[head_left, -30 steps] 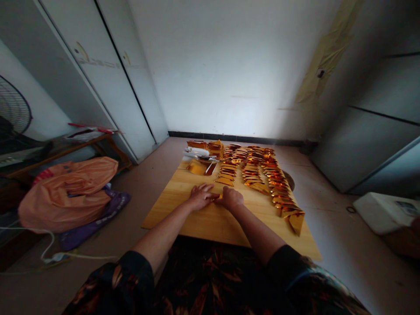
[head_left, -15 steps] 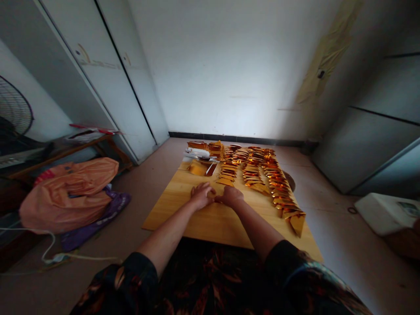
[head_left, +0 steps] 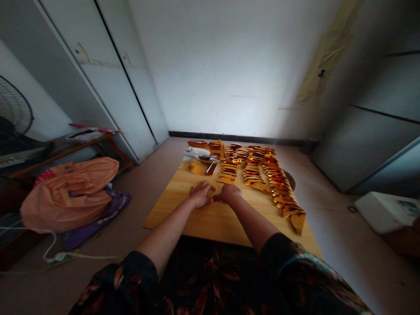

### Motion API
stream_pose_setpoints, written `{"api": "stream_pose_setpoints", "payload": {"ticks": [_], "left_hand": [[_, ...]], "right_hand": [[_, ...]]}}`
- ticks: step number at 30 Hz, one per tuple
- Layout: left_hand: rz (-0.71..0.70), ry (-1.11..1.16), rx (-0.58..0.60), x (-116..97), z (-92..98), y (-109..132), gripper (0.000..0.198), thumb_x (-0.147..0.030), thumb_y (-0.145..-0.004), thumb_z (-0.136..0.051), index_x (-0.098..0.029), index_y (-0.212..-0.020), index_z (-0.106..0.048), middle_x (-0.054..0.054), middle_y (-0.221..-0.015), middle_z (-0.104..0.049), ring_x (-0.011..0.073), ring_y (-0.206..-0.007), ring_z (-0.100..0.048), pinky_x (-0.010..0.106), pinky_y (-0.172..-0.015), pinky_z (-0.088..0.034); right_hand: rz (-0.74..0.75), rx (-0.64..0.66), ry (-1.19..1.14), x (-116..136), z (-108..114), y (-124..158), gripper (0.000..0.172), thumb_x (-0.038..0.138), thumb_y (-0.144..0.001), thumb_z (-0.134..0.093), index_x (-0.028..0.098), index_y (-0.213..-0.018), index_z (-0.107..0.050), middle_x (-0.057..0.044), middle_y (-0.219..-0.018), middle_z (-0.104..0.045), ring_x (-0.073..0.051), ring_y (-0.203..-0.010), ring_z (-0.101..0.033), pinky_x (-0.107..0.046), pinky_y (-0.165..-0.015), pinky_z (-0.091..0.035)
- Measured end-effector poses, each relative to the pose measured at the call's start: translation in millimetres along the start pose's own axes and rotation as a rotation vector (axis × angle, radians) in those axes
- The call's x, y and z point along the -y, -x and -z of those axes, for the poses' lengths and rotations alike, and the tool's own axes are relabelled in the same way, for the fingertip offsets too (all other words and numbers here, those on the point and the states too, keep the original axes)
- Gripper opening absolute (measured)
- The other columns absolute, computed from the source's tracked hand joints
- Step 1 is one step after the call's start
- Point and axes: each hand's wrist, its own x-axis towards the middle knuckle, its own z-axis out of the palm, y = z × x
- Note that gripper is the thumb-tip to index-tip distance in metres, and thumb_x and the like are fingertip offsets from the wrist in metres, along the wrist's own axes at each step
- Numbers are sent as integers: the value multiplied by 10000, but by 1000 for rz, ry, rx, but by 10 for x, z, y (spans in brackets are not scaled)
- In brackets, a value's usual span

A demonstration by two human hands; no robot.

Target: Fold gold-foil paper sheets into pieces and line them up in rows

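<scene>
My left hand (head_left: 201, 194) rests low over the wooden board (head_left: 170, 214), fingers bent and thumb turned inward. Close beside it, my right hand (head_left: 229, 192) is closed, its thumb pointing left. Between the thumbs shows a small bit of gold paper (head_left: 211, 194), pinched by both hands and mostly hidden by them. Just beyond my hands lie a flat stack of gold foil paper (head_left: 197, 166) and overlapping rows of folded gold paper pieces (head_left: 252, 173). One row (head_left: 280, 192) runs down the board's right side.
A white package (head_left: 197, 152) lies at the board's far left. Orange and purple bags (head_left: 68, 192) sit on the floor to the left, near a fan (head_left: 13, 107). A white box (head_left: 387, 212) stands at right. Cabinets (head_left: 108, 65) and a wall are ahead.
Both hands have shifted very slightly to the left over the same spot. The rows of folded gold paper have not changed.
</scene>
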Motion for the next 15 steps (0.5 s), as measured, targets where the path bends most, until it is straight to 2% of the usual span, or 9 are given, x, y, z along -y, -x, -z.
{"api": "stream_pose_setpoints", "payload": {"ticks": [6, 8, 12, 14, 15], "left_hand": [[10, 3, -2, 32, -20, -15, 451, -336, -760, -633, -344, -1195, -514, 19, -1536, -252, 302, -1410, -208, 593, -1098, -183], [13, 5, 1, 26, -16, -9, 457, -335, -761, -634, -342, -1201, -510, 24, -1539, -247, 301, -1415, -198, 595, -1100, -176], [17, 19, 6, 4, 3, 6, 442, -329, -768, -621, -326, -1197, -512, 40, -1546, -233, 302, -1422, -182, 601, -1100, -166], [20, 30, 5, -1, 11, 12, 441, -328, -768, -618, -327, -1196, -513, 39, -1548, -228, 292, -1426, -174, 596, -1106, -154], [21, 33, 6, -1, 13, 14, 446, -327, -767, -619, -330, -1200, -512, 38, -1549, -228, 287, -1427, -173, 593, -1108, -149]], "right_hand": [[-37, 45, -23, -57, 25, -16, 468, 410, -638, -698, 161, -1034, -685, -135, -1087, -683, -252, -989, -649, -295, -758, -511], [-34, 37, -17, -50, 19, -16, 504, 457, -634, -695, 154, -1037, -685, -144, -1092, -679, -261, -996, -646, -306, -761, -511], [1, 1, 31, -9, -7, -25, 718, 600, -575, -712, 129, -1114, -652, -181, -1152, -646, -294, -1058, -618, -348, -800, -505], [-4, -14, 35, -13, -13, -35, 713, 576, -585, -722, 123, -1130, -644, -185, -1159, -642, -295, -1064, -616, -347, -803, -507], [-12, -19, 23, -27, -15, -43, 651, 535, -613, -719, 125, -1114, -651, -180, -1138, -654, -286, -1043, -629, -336, -792, -511]]}}
